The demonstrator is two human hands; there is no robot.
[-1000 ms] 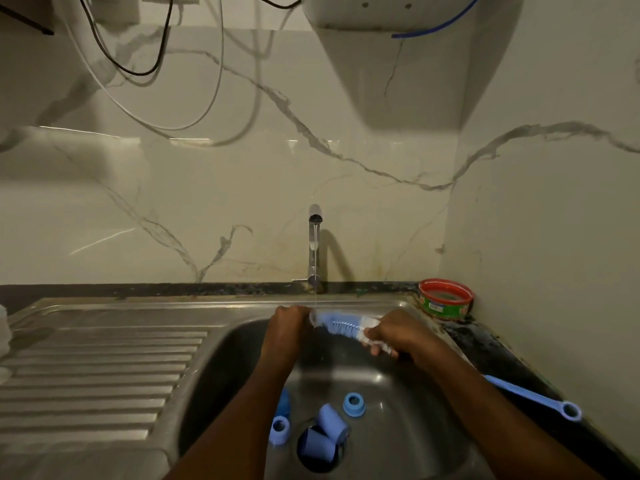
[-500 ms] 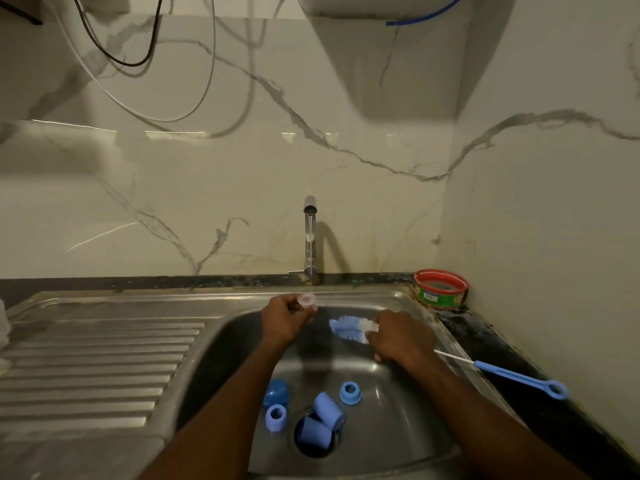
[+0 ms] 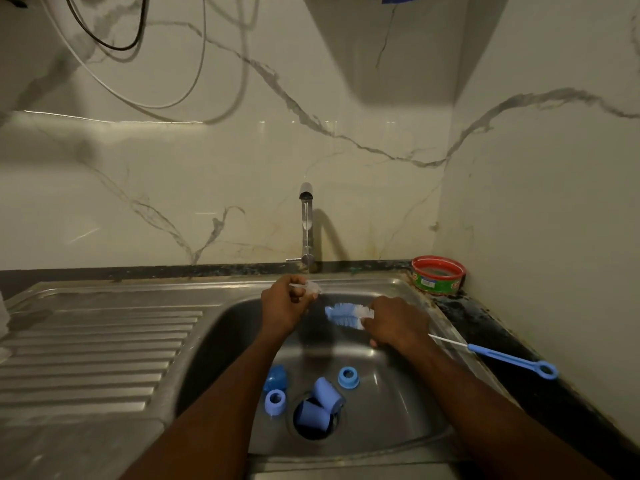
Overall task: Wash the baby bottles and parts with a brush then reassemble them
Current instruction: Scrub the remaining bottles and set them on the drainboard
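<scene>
Gripping brush (image 3: 346,315) between hands (image 3: 398,325)

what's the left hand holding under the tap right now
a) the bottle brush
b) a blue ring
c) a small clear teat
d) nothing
c: the left hand pinches a small clear teat under the water stream, while the right hand grips the bottle brush.

Two hands, left (image 3: 282,308) and right (image 3: 398,325), are showing over one sink (image 3: 398,420). One bottle brush (image 3: 346,314) and one clear teat (image 3: 312,287) are showing. Two blue caps (image 3: 325,393) (image 3: 311,416), two blue collar rings (image 3: 348,377) (image 3: 275,402) and one further blue part (image 3: 277,375) are lying in the basin. One tap (image 3: 306,223) is running. One red-rimmed tub (image 3: 438,274) is sitting on the tabletop (image 3: 485,317).
</scene>
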